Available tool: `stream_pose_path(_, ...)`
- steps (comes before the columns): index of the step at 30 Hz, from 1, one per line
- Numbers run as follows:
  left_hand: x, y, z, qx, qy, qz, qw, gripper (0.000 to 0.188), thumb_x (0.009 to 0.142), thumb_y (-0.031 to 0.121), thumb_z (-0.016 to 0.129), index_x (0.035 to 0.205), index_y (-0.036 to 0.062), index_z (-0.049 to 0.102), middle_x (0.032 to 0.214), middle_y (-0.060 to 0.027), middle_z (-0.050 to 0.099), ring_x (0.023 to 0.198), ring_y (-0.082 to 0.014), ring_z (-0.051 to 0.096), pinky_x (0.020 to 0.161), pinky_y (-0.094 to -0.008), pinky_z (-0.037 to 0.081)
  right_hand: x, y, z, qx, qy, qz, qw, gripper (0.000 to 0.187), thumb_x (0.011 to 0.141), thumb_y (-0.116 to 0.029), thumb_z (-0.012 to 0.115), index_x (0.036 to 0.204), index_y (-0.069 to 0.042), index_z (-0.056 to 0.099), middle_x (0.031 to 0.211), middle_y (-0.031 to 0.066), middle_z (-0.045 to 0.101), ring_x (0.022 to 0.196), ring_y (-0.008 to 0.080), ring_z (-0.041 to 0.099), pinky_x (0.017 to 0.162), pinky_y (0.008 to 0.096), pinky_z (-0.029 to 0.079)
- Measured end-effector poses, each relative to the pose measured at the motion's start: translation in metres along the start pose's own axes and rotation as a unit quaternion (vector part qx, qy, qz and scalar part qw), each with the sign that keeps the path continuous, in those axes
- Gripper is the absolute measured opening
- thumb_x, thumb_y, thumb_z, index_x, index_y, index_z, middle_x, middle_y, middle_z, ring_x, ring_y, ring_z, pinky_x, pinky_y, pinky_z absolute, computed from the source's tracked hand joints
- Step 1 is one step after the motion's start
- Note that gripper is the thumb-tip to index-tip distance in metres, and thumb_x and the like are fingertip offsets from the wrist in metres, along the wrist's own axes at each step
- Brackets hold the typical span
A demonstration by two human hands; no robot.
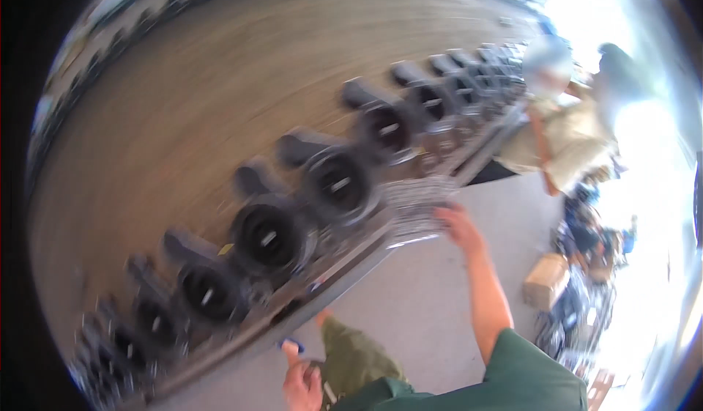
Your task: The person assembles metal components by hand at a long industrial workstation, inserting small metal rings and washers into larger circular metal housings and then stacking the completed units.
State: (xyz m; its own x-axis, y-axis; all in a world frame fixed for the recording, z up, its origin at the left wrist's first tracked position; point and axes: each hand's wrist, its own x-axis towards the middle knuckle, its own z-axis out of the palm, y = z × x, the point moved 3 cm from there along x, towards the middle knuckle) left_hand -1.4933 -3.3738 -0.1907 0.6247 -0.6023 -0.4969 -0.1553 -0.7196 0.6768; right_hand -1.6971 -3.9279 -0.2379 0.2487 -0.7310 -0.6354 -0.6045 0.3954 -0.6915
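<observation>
Left hand (302, 386) sits low and, farther right, beside a dark round unit (339, 184), a clear plastic stack (419, 207) meets the right hand (460, 228), both grips too blurred to tell, an apparent handling step calling for steady hold.

Motion blur smears the row of dark parts and what lies near both hands.
Toward the far right end the dark round parts (253, 239) get too small to separate, and at the left end they run together; their pale labels (340, 184) are blurred. The clear stack (417, 202) is smeared, so how the right hand (459, 226) meets it cannot be told. The near edge cuts off the left hand (302, 387), and the small blue thing (300, 346) beside it is too indistinct to name. At right, a co-worker's (578, 136) head and the pile (582, 305) are blurred.
</observation>
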Motion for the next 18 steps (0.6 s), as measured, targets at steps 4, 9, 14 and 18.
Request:
stream_pose_path(4,-0.011,0.043,-0.036,-0.108,0.041,0.018,0.993,0.031,0.093,0.026,0.074,0.113,0.0031,0.069,0.093,-0.0180,0.072,0.084,-0.0338,0.071,0.077,-0.0429,0.057,-0.123,0.017,0.011,0.061,0.030,-0.053,0.996,0.045,0.089,-0.024,0.070,0.130,-0.008,0.062,0.104,0.0011,0.067,0.087,0.0133,0.061,0.072,0.0306,0.049)
stream_pose_path(9,-0.080,-0.024,-0.059,-0.395,0.013,-0.028,0.918,0.085,0.087,0.035,0.086,0.150,0.0020,0.041,0.129,-0.0146,0.063,0.118,-0.0241,0.062,0.101,-0.0393,0.053,-0.268,0.037,0.194,0.091,-0.205,-0.082,0.971,0.053,0.075,-0.013,0.076,0.124,0.002,0.064,0.111,0.0085,0.071,0.092,0.0156,0.068,0.080,0.0316,0.055)
stream_pose_path(14,-0.187,-0.124,-0.150,-0.569,0.083,0.012,0.818,0.064,0.090,0.018,0.084,0.141,-0.0022,0.052,0.124,-0.0091,0.069,0.112,-0.0186,0.066,0.101,-0.0369,0.053,-0.472,0.039,0.404,0.062,-0.427,-0.155,0.888,0.031,0.095,-0.015,0.071,0.121,0.002,0.067,0.106,0.0044,0.073,0.094,0.0121,0.067,0.088,0.0277,0.053)
stream_pose_path(18,-0.271,-0.224,-0.205,-0.651,0.142,0.016,0.746,0.047,0.092,0.010,0.079,0.133,-0.0035,0.061,0.124,-0.0117,0.072,0.103,-0.0187,0.072,0.093,-0.0366,0.060,-0.564,0.058,0.489,0.080,-0.478,-0.111,0.868,0.027,0.109,-0.020,0.054,0.118,0.001,0.069,0.100,0.0016,0.071,0.089,0.0096,0.063,0.082,0.0255,0.050)
